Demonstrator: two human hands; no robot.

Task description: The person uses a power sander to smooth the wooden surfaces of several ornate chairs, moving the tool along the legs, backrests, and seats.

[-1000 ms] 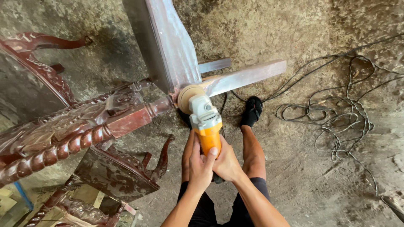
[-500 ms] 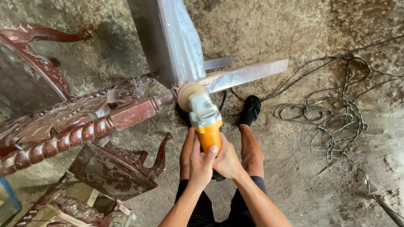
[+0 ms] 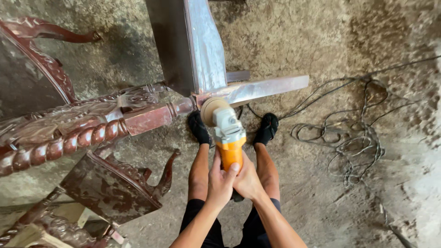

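I see my left hand [image 3: 219, 183] and right hand [image 3: 246, 180] both wrapped tight around the orange body of the angle grinder [image 3: 226, 133], fingers overlapping. Its sanding disc [image 3: 210, 110] touches the bare wooden rail [image 3: 257, 89] of the carved furniture frame [image 3: 92, 124], above my black shoes [image 3: 268, 127] on the concrete floor [image 3: 321, 36]. A tangled cable [image 3: 353, 142] lies right.

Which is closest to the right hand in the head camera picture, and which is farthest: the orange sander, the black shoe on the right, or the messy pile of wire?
From the right hand:
1. Orange sander: gripped by it, just ahead.
2. Black shoe: on the floor, ahead and slightly right.
3. Pile of wire: far right on the floor.
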